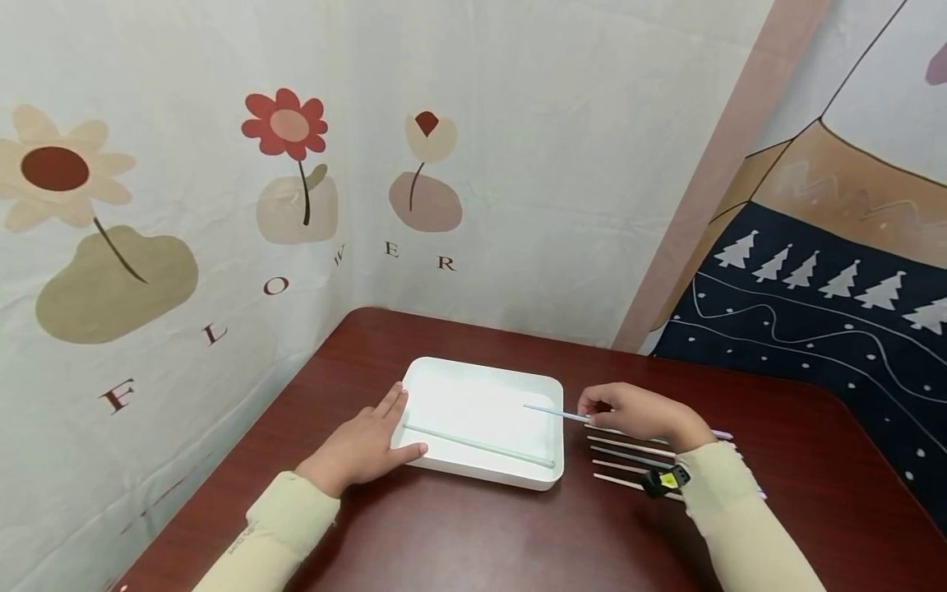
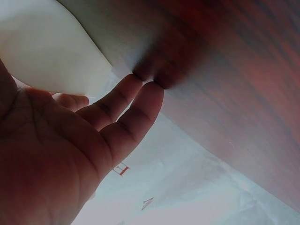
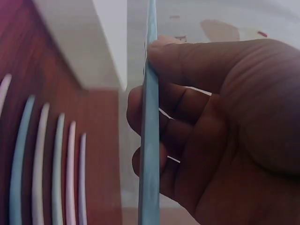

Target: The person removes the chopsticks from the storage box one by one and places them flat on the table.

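A shallow white tray lies on the table with a pale green chopstick along its near side. My left hand rests against the tray's left edge, fingers extended and thumb over the near rim. Beyond the right rim, my right hand pinches a light blue chopstick between thumb and fingers. The tip of this chopstick reaches over the tray. Below the right hand, several pastel chopsticks lie in a row on the table, partly hidden by the wrist.
The dark red wooden table ends at a pale curtain printed with flowers and letters. A dark patterned cloth hangs at the right. A black strap device sits at the right wrist.
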Demonstrator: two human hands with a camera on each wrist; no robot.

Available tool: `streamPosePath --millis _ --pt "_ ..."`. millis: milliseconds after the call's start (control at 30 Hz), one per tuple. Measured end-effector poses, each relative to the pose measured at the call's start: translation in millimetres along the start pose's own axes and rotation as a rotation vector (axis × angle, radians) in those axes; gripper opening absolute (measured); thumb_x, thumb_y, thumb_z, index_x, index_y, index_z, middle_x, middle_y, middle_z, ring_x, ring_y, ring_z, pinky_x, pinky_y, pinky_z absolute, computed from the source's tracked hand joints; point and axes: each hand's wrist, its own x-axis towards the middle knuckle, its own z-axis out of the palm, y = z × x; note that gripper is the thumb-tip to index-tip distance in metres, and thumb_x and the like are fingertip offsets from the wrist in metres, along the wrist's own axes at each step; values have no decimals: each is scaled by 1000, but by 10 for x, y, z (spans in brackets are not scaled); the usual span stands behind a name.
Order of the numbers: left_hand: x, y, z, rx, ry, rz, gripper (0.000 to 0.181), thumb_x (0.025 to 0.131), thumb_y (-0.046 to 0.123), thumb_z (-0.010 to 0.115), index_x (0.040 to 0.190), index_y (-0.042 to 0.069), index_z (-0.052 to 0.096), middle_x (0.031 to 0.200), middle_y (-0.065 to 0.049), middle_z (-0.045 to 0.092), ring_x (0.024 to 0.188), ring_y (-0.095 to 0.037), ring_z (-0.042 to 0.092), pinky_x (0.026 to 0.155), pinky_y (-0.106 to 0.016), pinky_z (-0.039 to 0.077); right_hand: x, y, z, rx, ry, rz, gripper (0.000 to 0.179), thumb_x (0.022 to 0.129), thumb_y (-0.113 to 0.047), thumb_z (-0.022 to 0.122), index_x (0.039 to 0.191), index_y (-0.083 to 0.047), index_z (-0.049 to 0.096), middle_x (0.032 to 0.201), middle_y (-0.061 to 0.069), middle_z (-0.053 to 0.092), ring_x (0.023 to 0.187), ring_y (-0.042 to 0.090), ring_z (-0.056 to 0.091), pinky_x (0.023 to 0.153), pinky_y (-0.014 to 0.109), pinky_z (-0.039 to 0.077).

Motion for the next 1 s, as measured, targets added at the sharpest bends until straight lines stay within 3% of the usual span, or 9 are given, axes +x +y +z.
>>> streamPosePath --millis 433,800,1000 --pt "3 3 -4 -9 1 -1 100 92 71 49 156 -2 23 164 -15 15 129 -52 45 104 -57 39 -524 263 -9 54 -12 30 10 97 -5 61 98 -15 63 82 -6 55 79 12 52 67 29 44" --pt "13 8 6 -6 -13 2 103 91 74 45 156 -2 23 164 -15 14 129 -52 44 104 -58 38 -977 416 147 96 -43 49 8 98 -8 60 98 -16 63 82 -9 54 74 4 49 62 28 41" --pt "10 2 3 -3 -12 -1 103 91 74 46 156 -3 23 164 -16 14 129 -53 44 104 -59 39 -1103 446 239 142 -58 66 10 98 -7 59 98 -16 62 83 -7 55 73 4 48 61 28 41"
